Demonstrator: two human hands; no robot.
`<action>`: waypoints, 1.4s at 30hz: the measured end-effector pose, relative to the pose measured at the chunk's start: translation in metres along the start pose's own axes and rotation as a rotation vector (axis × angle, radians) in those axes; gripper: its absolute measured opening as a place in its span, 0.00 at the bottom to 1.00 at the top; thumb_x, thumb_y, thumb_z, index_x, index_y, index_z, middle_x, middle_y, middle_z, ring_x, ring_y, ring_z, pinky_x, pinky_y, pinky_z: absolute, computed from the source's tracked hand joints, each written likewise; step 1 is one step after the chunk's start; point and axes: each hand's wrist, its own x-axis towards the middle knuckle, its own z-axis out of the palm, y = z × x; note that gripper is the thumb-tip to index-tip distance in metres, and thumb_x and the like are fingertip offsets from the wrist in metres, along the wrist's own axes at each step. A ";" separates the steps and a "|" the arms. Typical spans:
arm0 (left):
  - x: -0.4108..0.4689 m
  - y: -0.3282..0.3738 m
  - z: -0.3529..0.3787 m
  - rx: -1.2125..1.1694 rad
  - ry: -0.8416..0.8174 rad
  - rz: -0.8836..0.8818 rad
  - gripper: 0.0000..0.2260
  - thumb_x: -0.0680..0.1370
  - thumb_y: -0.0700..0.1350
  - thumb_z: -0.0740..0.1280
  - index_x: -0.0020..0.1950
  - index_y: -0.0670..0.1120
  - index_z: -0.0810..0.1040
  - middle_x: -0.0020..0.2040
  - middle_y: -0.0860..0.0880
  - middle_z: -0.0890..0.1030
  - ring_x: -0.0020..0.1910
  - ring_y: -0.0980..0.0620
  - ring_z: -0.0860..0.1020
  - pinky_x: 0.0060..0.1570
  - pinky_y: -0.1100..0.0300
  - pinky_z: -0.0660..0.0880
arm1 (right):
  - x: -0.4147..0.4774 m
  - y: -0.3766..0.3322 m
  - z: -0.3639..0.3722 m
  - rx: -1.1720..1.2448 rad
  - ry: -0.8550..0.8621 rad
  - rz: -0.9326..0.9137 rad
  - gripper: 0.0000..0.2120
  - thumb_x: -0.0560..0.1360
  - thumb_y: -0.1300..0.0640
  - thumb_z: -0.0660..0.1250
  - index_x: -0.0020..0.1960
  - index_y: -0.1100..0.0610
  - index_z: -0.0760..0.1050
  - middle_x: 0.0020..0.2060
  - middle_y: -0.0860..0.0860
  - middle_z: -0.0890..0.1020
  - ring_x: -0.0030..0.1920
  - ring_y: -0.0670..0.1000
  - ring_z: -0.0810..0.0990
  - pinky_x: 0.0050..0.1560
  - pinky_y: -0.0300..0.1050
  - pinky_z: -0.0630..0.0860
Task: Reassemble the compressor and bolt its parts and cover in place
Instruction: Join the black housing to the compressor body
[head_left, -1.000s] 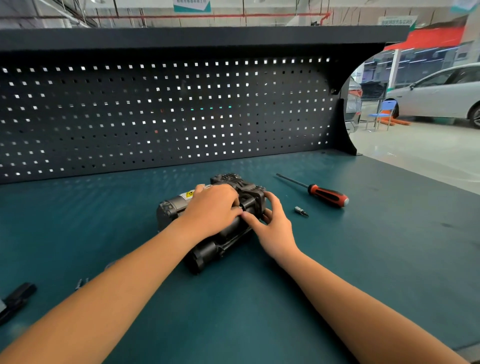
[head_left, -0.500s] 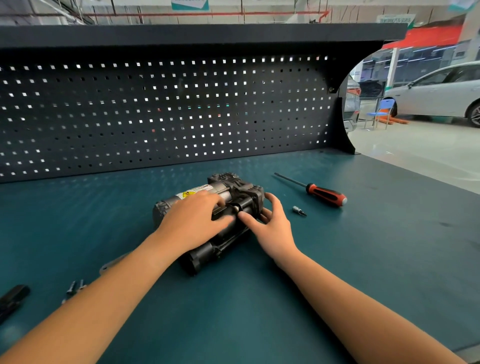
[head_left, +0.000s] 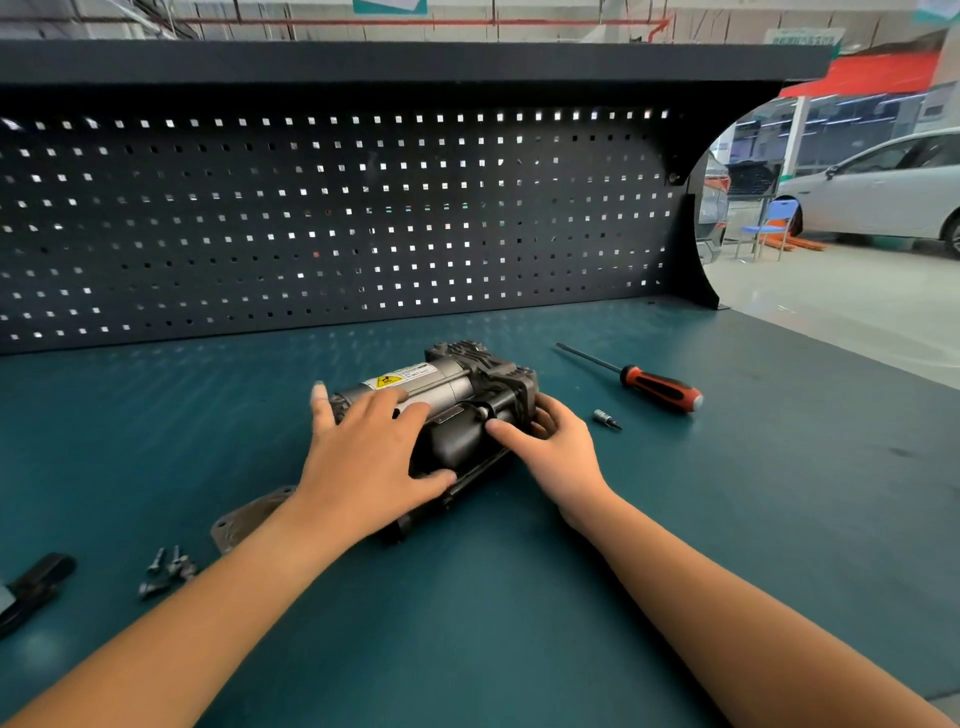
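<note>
I slid the left grip (head_left: 363, 457), fingers spread, back along the compressor (head_left: 457, 384) while the right grip (head_left: 561, 452) stayed pinching its end; the cover (head_left: 244, 519) awaited bolting.

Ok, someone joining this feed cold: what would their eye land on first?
The compressor, centre of the teal bench, with its yellow warning label: the left hand lies spread over its body while the right hand grips its right end. Next comes the red-handled screwdriver lying to the right, then the loose bolts and a metal plate beside the left forearm.
</note>
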 end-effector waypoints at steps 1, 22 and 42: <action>-0.003 -0.001 -0.001 -0.026 0.030 0.003 0.28 0.72 0.66 0.60 0.68 0.54 0.67 0.68 0.53 0.66 0.68 0.52 0.64 0.69 0.44 0.55 | 0.001 0.001 0.000 -0.002 -0.006 -0.007 0.25 0.68 0.56 0.75 0.63 0.56 0.74 0.57 0.50 0.80 0.60 0.49 0.77 0.65 0.51 0.72; -0.006 -0.012 0.013 -0.251 0.167 -0.211 0.21 0.75 0.63 0.58 0.47 0.46 0.60 0.37 0.47 0.74 0.43 0.39 0.78 0.33 0.55 0.64 | 0.004 0.003 -0.002 0.076 -0.043 -0.038 0.16 0.67 0.59 0.76 0.53 0.49 0.79 0.50 0.47 0.84 0.54 0.46 0.80 0.62 0.48 0.74; 0.002 -0.011 0.022 -0.657 0.287 -0.224 0.14 0.75 0.54 0.66 0.52 0.50 0.64 0.39 0.52 0.74 0.40 0.47 0.73 0.39 0.57 0.65 | 0.005 0.005 -0.001 0.113 -0.056 -0.044 0.27 0.68 0.58 0.76 0.66 0.56 0.74 0.57 0.48 0.81 0.60 0.46 0.77 0.66 0.49 0.71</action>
